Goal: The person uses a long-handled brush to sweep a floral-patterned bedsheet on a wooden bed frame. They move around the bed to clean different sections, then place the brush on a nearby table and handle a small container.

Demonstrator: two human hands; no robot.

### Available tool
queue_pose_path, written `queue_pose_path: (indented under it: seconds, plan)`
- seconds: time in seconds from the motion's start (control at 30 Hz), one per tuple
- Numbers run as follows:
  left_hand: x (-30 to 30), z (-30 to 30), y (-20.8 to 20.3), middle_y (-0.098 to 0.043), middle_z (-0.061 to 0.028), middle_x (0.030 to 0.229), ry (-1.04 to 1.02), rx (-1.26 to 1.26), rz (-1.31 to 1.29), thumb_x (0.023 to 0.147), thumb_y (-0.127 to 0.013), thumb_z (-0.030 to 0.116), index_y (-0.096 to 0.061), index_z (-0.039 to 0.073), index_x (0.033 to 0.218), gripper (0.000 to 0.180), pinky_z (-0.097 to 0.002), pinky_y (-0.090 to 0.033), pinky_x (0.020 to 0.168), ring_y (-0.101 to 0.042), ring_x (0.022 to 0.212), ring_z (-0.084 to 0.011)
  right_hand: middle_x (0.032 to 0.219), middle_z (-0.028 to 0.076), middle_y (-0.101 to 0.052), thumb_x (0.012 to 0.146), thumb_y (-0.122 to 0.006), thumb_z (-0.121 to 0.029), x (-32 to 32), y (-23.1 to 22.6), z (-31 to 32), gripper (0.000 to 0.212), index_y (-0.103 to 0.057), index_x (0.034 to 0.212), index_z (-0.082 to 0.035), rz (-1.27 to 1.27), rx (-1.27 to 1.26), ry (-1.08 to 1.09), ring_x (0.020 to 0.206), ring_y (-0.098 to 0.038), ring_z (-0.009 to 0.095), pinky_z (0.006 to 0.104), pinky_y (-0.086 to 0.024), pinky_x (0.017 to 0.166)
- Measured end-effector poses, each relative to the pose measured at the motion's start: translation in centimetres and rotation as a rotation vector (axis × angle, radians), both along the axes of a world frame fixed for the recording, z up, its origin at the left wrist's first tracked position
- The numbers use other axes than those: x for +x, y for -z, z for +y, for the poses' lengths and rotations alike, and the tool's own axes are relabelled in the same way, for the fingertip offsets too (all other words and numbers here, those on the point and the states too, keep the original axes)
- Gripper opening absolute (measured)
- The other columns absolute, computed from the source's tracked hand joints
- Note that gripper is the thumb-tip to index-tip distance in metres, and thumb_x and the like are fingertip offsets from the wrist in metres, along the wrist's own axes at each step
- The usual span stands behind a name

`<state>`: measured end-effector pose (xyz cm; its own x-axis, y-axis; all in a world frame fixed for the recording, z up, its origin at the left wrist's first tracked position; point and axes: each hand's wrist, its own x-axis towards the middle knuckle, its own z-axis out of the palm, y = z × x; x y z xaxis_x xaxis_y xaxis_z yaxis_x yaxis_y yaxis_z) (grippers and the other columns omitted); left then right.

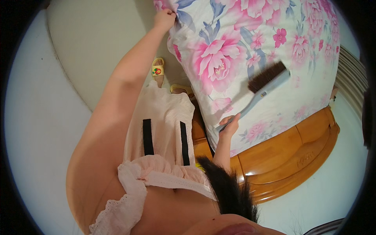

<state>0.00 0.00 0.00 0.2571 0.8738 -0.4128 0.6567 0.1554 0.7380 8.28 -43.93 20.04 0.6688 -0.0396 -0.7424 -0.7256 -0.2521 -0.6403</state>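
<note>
A bed with a white floral sheet (219, 64), printed with pink blossoms and blue-grey leaves, lies to my right. At the sheet's far left edge my left hand (165, 19) is closed, its fingers pinching the cloth. My right hand (231, 126) is wrapped round the end of the grey handle of a bed brush (254, 100), close to the near edge of the bed. The brush has a dense row of dark brown bristles, which point up and to the left, toward the far side. It is over the sheet; whether it touches cannot be made out.
A glossy brown wooden headboard (290, 156) curves along the bed's near end. Pale floor (98, 43) lies left of the bed, with my feet in yellow slippers (158, 66) beside it. Grey-brown curtain folds (350, 74) hang at the far right.
</note>
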Motion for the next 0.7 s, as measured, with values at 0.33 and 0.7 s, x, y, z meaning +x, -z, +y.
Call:
queue_pose_path:
  seconds: [0.33, 0.7]
  plan:
    - [-0.7, 2.1, -4.8, -0.062, -0.0052, 0.086, -0.213, -0.468, -0.382, 0.080, -0.062, 0.030, -0.058, 0.001, 0.100, 0.036, -0.0266, -0.047, 0.059, -0.058, 0.072, -0.0121, 0.045, 0.004, -0.045, 0.072, -0.060, -0.009, -10.2, 2.7, 20.6, 0.018, -0.047, 0.060, -0.006, 0.300, 0.143, -0.404, 0.034, -0.041, 0.016, 0.0293, -0.035, 0.033]
    - [-0.3, 7.4, -2.7, -0.066, -0.0081, 0.073, 0.028, -0.281, -0.116, 0.074, -0.064, 0.020, -0.062, 0.003, 0.082, 0.019, -0.0290, -0.049, 0.065, -0.064, 0.072, -0.0181, 0.051, 0.004, -0.044, 0.074, -0.058, -0.008, -2.0, -1.6, 12.3, 0.013, -0.047, 0.071, -0.001, -0.158, -0.241, -0.028, 0.037, -0.041, 0.014, 0.0271, -0.034, 0.033]
